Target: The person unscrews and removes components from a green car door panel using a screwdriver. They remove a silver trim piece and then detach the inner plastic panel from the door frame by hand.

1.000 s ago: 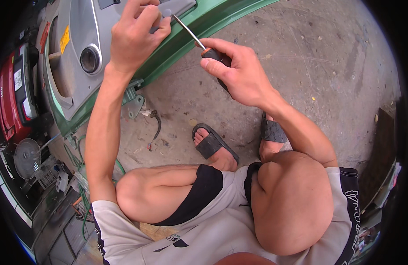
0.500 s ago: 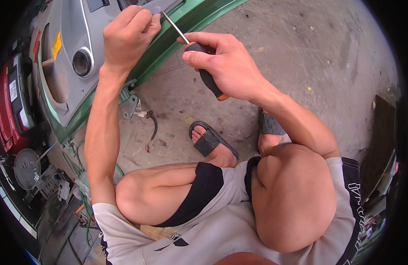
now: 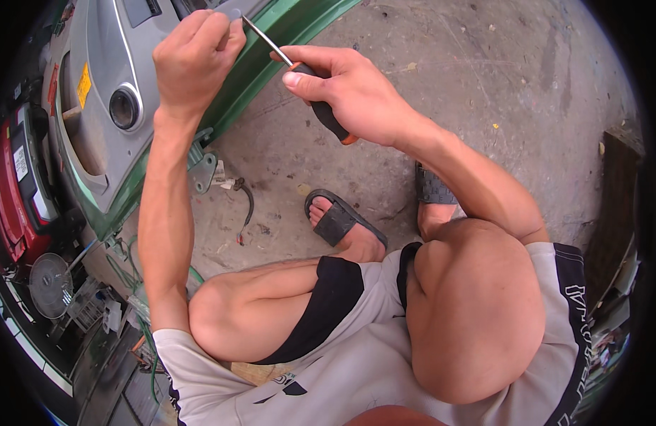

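Note:
A screwdriver with a black and orange handle lies in my right hand, fingers closed around it. Its metal shaft slants up and left, and the tip reaches the rim of a grey door panel beside my left hand. That left hand is closed in a fist at the panel's edge, and whatever its fingers grip is hidden. Green painted metal of the vehicle door runs along the panel, under the screwdriver shaft. A round speaker sits in the panel, left of my left wrist.
A green hinge bracket juts from the door near my left forearm. A short black cable lies on the concrete floor. Further left are a fan, a green hose and a red car. A dark board stands at the right.
Both hands and the door appear slightly further left in view, as the view shifts. The screwdriver tip stays at the panel edge by my left fist, and both grips look the same.

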